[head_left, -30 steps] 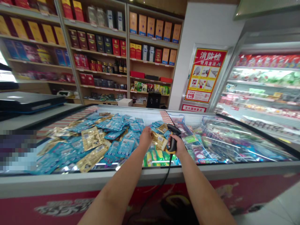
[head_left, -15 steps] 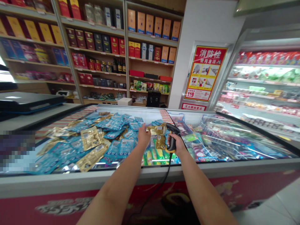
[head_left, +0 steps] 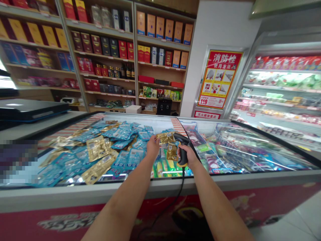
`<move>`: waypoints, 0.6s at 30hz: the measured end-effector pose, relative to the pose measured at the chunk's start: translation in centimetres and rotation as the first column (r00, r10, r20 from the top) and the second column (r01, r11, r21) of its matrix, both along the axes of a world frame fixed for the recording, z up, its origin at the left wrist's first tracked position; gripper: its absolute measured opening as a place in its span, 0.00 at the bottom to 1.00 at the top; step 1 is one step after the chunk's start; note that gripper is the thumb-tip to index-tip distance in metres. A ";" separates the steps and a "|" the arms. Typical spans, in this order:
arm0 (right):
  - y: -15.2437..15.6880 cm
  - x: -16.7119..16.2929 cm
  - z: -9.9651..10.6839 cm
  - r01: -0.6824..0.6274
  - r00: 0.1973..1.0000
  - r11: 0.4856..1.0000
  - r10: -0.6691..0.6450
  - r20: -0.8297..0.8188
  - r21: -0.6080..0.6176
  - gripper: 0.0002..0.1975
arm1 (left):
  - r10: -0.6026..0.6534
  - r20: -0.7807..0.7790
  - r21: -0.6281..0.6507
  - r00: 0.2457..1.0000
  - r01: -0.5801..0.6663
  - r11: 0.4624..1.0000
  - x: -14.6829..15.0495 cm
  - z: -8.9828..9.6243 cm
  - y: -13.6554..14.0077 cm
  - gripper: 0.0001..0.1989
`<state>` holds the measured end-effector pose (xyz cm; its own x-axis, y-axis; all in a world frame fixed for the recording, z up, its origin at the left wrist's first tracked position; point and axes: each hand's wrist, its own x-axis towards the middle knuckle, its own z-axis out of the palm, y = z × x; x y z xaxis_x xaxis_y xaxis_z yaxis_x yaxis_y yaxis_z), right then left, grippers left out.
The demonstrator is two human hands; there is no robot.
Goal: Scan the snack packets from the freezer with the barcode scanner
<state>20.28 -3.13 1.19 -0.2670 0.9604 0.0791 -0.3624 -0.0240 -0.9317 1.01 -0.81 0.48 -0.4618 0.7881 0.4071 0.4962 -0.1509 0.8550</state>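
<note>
My right hand (head_left: 187, 154) is closed round the grip of a black and yellow barcode scanner (head_left: 183, 155), whose head points left and whose cable hangs down over the freezer's front. My left hand (head_left: 152, 147) pinches the left end of a gold foil packet (head_left: 165, 137), held just in front of the scanner head. Below it, another gold packet (head_left: 172, 152) shows beside the scanner, partly hidden by it. To the left, many blue packets (head_left: 122, 132) and gold packets (head_left: 96, 148) lie heaped on the freezer's glass top.
The chest freezer (head_left: 100, 192) spans the view, with frozen goods under its glass. A dark flat device (head_left: 30, 108) stands on the counter at left. Behind are shelves of boxes (head_left: 155, 23); a lit chiller (head_left: 283, 83) stands at right.
The scanner has tilted and shifted slightly, its head now nearer the gold packet. My left hand has moved a little down and left with the packet.
</note>
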 end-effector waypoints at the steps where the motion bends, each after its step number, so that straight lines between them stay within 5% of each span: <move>1: 0.0 0.0 0.1 0.003 1.000 1.000 -0.003 0.003 0.001 0.11 | -0.009 0.006 0.001 1.000 0.009 1.000 0.0 -0.1 0.0 0.12; 18: -0.5 -0.1 0.6 0.020 1.000 0.999 -0.020 -0.008 -0.025 0.10 | 0.006 0.079 -0.001 0.997 -0.006 1.000 0.1 -0.1 0.0 0.14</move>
